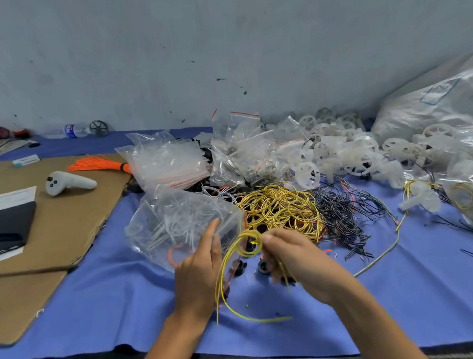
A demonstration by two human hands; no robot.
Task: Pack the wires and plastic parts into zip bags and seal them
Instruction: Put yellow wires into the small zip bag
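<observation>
The right hand pinches a small coil of yellow wire at its fingertips, and the wire's loose ends trail down between both hands onto the blue cloth. The left hand, fingers straight, rests against the near edge of a clear zip bag, just left of the coil. A pile of yellow wires lies just behind the hands, with black wires to its right and plastic wheels farther back.
</observation>
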